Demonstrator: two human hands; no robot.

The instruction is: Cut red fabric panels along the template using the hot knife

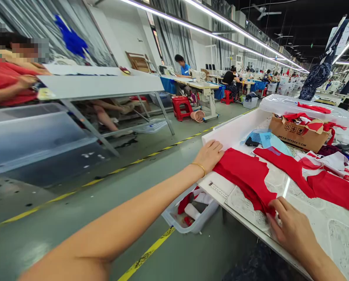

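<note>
A stack of cut red fabric pieces (244,169) lies on the white table (303,228) near its left edge. My left hand (211,154) reaches to the far left corner of the stack, its fingers bent over the fabric's edge beside the white side board. At the near corner of the stack, my right hand (288,220) pinches the red fabric between thumb and fingers. More red fabric pieces (332,187) are spread on the table to the right of the stack.
A cardboard box (301,132) of red scraps stands at the table's back, near blue papers (271,142). Below the table's left edge sits a plastic bin (188,210) with scraps. Across the aisle, people sit by a long table (104,84); a red stool (181,108) stands farther back.
</note>
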